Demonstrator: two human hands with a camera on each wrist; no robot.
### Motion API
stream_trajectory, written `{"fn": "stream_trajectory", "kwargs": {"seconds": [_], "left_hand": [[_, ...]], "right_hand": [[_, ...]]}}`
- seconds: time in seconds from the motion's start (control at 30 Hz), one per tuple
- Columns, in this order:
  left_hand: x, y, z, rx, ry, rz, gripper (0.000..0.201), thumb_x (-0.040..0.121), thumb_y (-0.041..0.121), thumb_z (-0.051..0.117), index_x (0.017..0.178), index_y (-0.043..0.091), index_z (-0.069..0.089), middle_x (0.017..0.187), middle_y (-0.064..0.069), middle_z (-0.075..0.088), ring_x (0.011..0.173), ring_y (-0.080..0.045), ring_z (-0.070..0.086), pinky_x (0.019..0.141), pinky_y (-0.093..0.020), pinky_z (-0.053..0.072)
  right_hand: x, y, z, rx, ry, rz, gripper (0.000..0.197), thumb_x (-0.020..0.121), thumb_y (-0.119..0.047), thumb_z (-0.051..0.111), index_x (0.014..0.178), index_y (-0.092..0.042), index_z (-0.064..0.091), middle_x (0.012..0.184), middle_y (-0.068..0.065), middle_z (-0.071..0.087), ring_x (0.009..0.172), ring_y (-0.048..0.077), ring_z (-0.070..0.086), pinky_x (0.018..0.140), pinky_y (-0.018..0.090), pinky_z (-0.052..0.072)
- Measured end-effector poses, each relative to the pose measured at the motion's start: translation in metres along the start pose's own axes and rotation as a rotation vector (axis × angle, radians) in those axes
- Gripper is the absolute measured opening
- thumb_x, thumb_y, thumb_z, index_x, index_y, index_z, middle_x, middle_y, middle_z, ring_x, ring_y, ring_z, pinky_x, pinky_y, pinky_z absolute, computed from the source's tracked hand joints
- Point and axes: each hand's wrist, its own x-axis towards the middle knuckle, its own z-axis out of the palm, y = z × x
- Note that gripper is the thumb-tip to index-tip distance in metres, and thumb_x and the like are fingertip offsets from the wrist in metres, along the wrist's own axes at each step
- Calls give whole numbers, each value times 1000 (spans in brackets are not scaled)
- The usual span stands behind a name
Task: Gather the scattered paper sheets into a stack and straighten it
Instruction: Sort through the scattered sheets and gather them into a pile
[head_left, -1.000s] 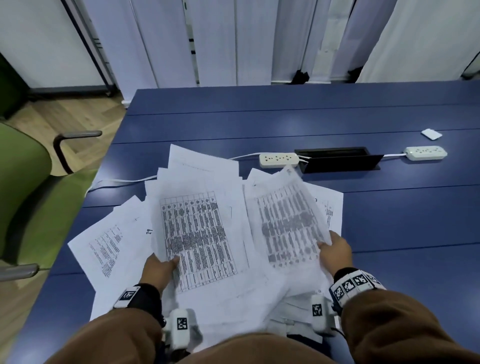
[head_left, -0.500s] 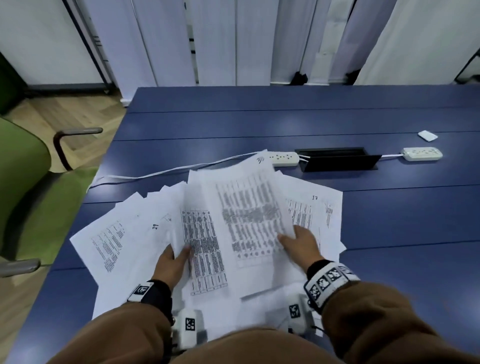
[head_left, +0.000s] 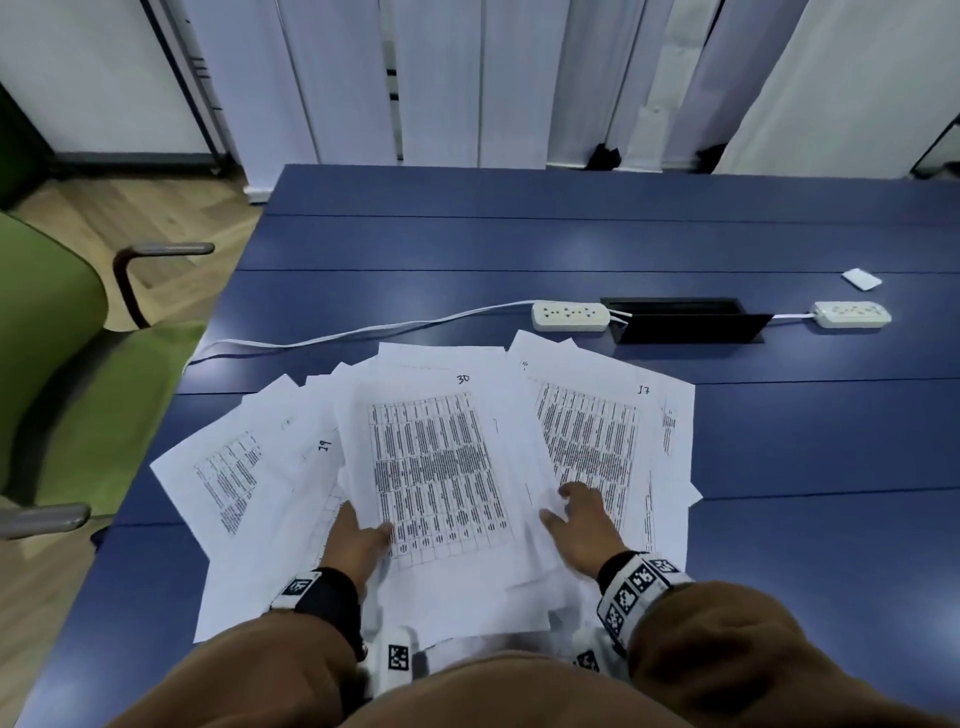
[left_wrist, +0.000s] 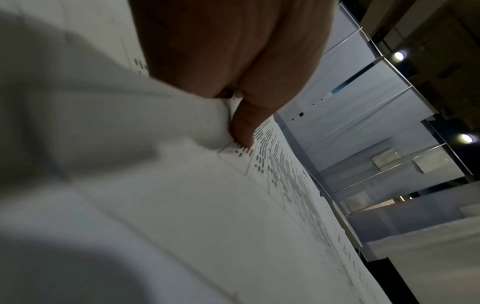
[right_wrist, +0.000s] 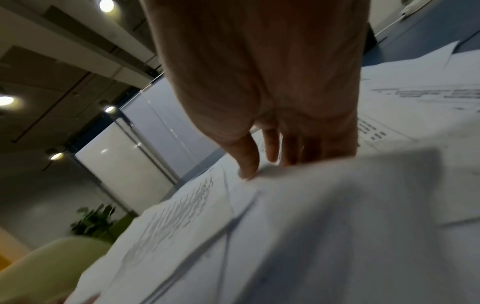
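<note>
Paper sheets (head_left: 291, 467) fanned in a loose overlapping pile on the near-left part of the blue surface (head_left: 779, 467), edges not aligned, some sheets overhanging the near edge toward the person. Top sheet (head_left: 436, 467) has a printed table, handwritten "30" at its far corner; sheet marked "17" (head_left: 587, 441) lies right of it, partly underneath; "19" shows on a sheet to the left. Left hand (head_left: 358, 540) at the top sheet's near-left edge: thumb lies on top of the paper, fingers tucked under it, so the grip is clamped on that sheet; left wrist view shows the thumb tip pressed on the print. Right hand (head_left: 582, 525) lies flat on the pile just right of the top sheet, fingers spread and straight, grip apart, holding nothing. Beyond the pile: two white power strips (head_left: 570, 316), a black cable hatch (head_left: 680, 327) between them. Green chair (head_left: 52, 364) left of the surface.
</note>
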Motion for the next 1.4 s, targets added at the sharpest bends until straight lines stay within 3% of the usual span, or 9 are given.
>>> {"fn": "stream_trajectory", "kwargs": {"seconds": [0.13,0.3,0.47,0.63,0.83,0.97,1.1,1.3,1.4], "left_hand": [[4,-2,-1,-136,-49,-43,55,95,-3,54,145,-3,31,133,1,41,119,-19,45,98,-29,30],[13,-7,-5,-33,-36,-37,32,92,4,61,123,9,55,123,-13,64,113,-31,60,102,-42,43],[20,-4,-8,238,24,-13,39,90,13,65,122,-5,55,123,-21,62,117,-36,58,103,-43,43],[19,-1,-15,405,101,-21,53,87,21,69,109,-23,49,115,-39,53,109,-48,54,93,-46,42],[19,1,-26,392,179,10,32,84,19,72,68,5,49,70,-13,56,75,-31,56,67,-37,41],[12,4,-29,399,84,-10,14,87,14,69,84,3,61,89,-17,68,88,-32,63,76,-35,47],[-2,11,-10,527,-70,-40,31,89,16,68,111,-3,59,114,-21,66,107,-33,61,87,-33,45],[-16,18,4,663,-198,-21,30,89,17,67,116,5,60,118,-12,67,103,-24,60,87,-27,44],[-17,21,3,659,-278,-13,26,89,15,67,114,10,63,112,-9,70,93,-21,62,85,-28,48]], "right_hand": [[0,7,-6,111,-166,10,28,92,-31,60,111,-12,53,101,-3,56,96,19,53,74,25,38],[-5,7,-11,413,-108,43,33,92,-28,60,69,-17,39,64,0,34,47,9,31,51,25,25],[-10,14,-19,576,-208,118,43,58,-13,85,65,-16,42,61,4,42,61,19,43,52,27,32],[-19,18,-37,677,-288,180,26,84,16,59,74,-7,50,49,2,47,40,13,48,38,18,40],[2,37,-43,433,49,268,12,85,5,61,92,1,70,79,16,68,70,28,64,72,41,56],[1,41,-30,460,230,329,14,88,2,58,100,3,66,82,12,63,64,24,53,62,29,46],[-1,20,-7,505,65,410,14,90,-7,55,77,-1,54,93,15,60,108,30,58,87,28,43],[10,16,-12,705,-103,424,34,96,-16,42,63,-14,42,48,2,43,40,17,36,47,25,26],[19,9,-23,819,-186,364,55,90,-60,48,89,-8,66,80,8,70,70,23,66,66,32,52]]}}
